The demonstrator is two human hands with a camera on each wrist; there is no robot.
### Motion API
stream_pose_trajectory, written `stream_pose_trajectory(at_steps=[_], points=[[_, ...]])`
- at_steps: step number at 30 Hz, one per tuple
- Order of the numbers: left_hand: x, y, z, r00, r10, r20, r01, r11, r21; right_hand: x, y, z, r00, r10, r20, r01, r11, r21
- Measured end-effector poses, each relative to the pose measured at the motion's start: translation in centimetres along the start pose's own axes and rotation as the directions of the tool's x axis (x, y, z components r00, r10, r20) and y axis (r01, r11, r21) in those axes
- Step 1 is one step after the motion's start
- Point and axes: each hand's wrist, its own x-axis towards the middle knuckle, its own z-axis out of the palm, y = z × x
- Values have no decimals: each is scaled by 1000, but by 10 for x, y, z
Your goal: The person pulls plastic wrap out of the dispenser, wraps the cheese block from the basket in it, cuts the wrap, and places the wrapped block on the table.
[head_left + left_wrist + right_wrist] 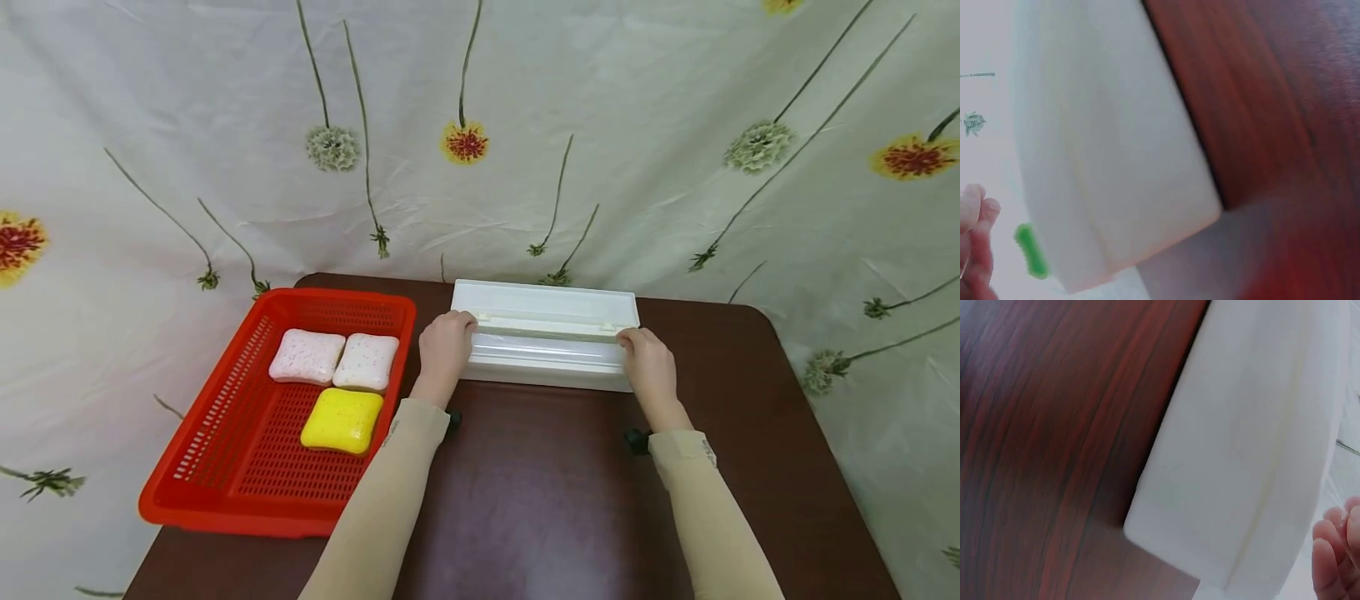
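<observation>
A long white plastic wrap dispenser (547, 375) sits near the table's back edge, its lid (543, 296) raised. A shiny roll of clear plastic wrap (551, 347) shows inside. My left hand (446, 346) is at the dispenser's left end and my right hand (649, 360) at its right end. Both pinch the edge of the clear wrap between thumb and fingers, level with the front of the lid. The left wrist view shows the pinched fingertips (984, 206) beside the white box (1129, 156); the right wrist view shows curled fingers (1335, 544) past the box (1222, 456).
Left of the dispenser stands a red plastic basket (247, 521) holding two white sponges (306, 356) (367, 362) and a yellow sponge (342, 419). The dark brown table (540, 483) ends at a flower-patterned cloth (600, 125) hanging behind it.
</observation>
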Motion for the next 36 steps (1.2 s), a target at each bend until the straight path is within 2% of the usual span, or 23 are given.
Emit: stream_pose_trajectory(at_steps=[3, 6, 9, 12, 18, 22, 30, 36], points=[[4, 3, -5, 999, -36, 34, 39, 996, -82, 2, -3, -2, 997, 74, 17, -75, 996, 56], [8, 4, -11, 997, -58, 53, 65, 988, -142, 5, -6, -7, 993, 114, 8, -114, 988, 104], [12, 6, -18, 997, -66, 48, 75, 977, -198, 8, -10, -15, 992, 123, -20, -119, 983, 143], [15, 9, -27, 998, -54, 27, 59, 966, -251, 12, -15, -24, 992, 116, -58, -104, 979, 176], [21, 15, -49, 1000, 5, -27, -13, 948, -318, 21, -22, -43, 985, 86, -152, -50, 974, 222], [26, 20, -62, 994, 46, -96, -76, 936, -343, 27, -27, -54, 974, 77, -212, -25, 972, 234], [42, 28, -82, 968, 110, -225, -185, 921, -344, 37, -39, -79, 943, 23, -332, 61, 969, 240], [51, 36, -101, 940, 169, -296, -268, 903, -337, 46, -47, -99, 916, 24, -400, 85, 964, 253]])
